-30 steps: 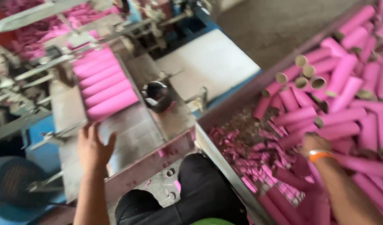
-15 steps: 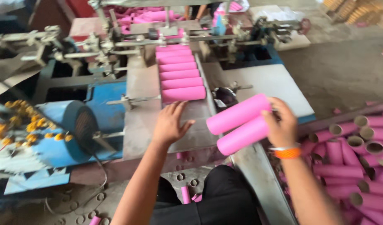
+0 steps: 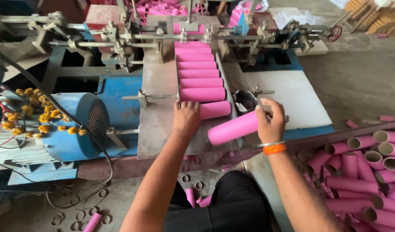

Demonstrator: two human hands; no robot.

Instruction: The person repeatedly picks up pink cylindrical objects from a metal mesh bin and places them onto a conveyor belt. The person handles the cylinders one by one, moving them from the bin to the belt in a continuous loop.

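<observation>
While the right hand (image 3: 270, 120) curls its fingers round one end of a smooth, bright pink cardboard tube (image 3: 232, 128), that tube hangs tilted just right of the metal feed chute (image 3: 161, 116); the left hand (image 3: 186, 119) lies flat, fingers closed over the nearest tube in the chute (image 3: 214, 110), hiding its left end. Beyond it, the row of pink tubes (image 3: 201, 71) climbs the chute; its top runs under the machine's rods, hard to make out.

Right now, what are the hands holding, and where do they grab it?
The right hand grips a pink tube around its right end. The left hand rests on the left end of another pink tube lying on the machine's tray.
</observation>
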